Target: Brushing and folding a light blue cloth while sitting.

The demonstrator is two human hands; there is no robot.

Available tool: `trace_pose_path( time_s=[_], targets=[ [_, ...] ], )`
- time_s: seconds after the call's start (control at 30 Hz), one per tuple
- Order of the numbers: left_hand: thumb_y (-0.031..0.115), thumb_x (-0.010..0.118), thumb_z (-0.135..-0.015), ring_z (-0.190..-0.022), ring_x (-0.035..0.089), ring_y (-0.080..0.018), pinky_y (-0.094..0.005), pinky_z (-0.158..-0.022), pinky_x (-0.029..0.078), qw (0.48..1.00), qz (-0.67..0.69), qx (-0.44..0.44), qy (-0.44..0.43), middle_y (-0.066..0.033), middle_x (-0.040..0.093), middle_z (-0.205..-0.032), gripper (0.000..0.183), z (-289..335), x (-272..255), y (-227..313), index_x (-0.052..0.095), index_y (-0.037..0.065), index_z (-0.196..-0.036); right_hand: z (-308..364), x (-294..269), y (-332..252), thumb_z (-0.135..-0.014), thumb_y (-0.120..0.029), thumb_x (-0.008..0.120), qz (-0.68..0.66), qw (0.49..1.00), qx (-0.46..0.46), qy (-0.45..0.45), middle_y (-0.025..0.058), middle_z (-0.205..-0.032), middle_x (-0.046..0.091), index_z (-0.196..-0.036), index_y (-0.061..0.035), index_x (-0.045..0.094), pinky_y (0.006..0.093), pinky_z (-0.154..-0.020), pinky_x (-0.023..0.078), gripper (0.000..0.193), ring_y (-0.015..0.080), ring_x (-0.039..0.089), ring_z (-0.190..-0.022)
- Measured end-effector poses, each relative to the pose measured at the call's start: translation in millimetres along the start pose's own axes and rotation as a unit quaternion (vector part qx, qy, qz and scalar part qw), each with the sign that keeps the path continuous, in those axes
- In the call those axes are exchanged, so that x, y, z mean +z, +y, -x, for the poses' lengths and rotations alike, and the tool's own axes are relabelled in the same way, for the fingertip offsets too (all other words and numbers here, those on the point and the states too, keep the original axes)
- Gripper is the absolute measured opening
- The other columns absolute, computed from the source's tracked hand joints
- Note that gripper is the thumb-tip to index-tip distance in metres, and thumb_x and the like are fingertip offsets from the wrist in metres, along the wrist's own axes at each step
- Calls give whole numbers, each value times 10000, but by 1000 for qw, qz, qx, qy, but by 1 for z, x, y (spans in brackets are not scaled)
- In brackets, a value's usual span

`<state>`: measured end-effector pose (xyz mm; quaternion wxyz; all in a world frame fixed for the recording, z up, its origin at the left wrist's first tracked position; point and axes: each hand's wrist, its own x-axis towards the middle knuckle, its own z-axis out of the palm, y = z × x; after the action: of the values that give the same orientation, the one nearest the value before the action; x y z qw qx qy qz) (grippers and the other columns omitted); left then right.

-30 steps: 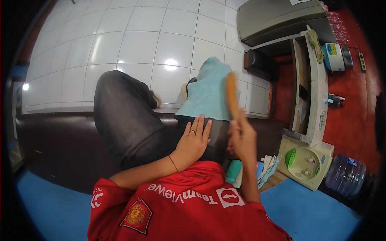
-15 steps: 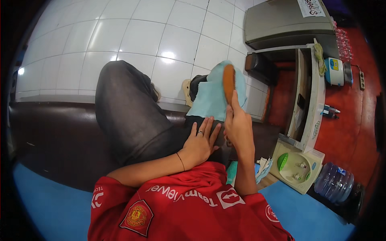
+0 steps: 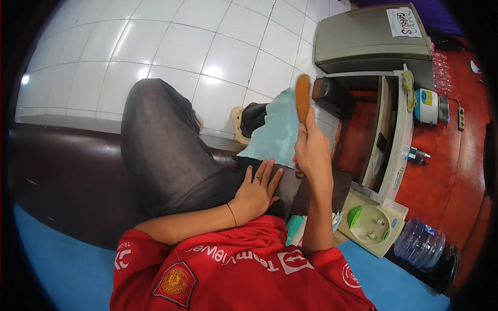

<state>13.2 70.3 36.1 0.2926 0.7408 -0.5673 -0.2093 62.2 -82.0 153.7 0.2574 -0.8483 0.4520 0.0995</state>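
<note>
My right hand (image 3: 314,153) is closed round the handle of an orange-brown wooden brush (image 3: 303,101), its long head pointing away from me. The brush stands at the right edge of a light blue cloth (image 3: 277,132). I cannot tell whether it touches the cloth. The cloth is draped over my right knee and hangs down on its far side. My left hand (image 3: 255,191) lies flat on my dark-trousered thigh, fingers spread, its fingertips close to the near edge of the cloth. A ring and a thin dark wrist cord show on it.
I sit on a dark brown bench (image 3: 72,171). At right stand a grey refrigerator (image 3: 363,41), an open wooden cabinet (image 3: 391,135), a cream water dispenser (image 3: 371,217) and a large clear water bottle (image 3: 420,243). Beyond my feet is white tiled floor (image 3: 176,46).
The brush has shifted a little right, toward the cloth's edge, with my right hand still round it. Less of the cloth's far right part shows. My left hand stays on the thigh.
</note>
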Motion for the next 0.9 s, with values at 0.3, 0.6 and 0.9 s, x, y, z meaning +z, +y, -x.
trace_pose_path(
  time_s=[0.3, 0.6, 0.9],
  targets=[
    [422, 485, -952, -1403, 267, -442, -624, -1046, 307, 983, 15, -2, -184, -328, 352, -1445, 679, -11, 3, -1, 339, -15, -1451, -25, 107, 54, -905, -106, 466, 174, 952, -157, -198, 282, -828, 658, -1387, 15, 433, 502, -677, 522, 498, 430, 657, -721],
    [407, 515, -938, -1402, 270, -432, -599, -1042, 323, 1000, 12, 1, -12, -318, 273, -1496, 697, -5, -1, -1, 323, -12, -1461, -69, 37, 17, -949, -130, 461, 178, 982, -20, 64, 165, -675, 645, -1380, 11, 433, 421, -516, 524, 454, 324, 645, -540],
    [415, 533, -929, -1360, 330, -424, -592, -1030, 345, 999, 28, 11, -11, -302, 350, -1450, 683, -6, 4, -4, 366, -15, -1433, -77, 107, 24, -850, -156, 581, 142, 900, -21, -411, 211, -788, 686, -1112, 43, 632, 408, -657, 552, 333, 298, 689, -676]
  ],
)
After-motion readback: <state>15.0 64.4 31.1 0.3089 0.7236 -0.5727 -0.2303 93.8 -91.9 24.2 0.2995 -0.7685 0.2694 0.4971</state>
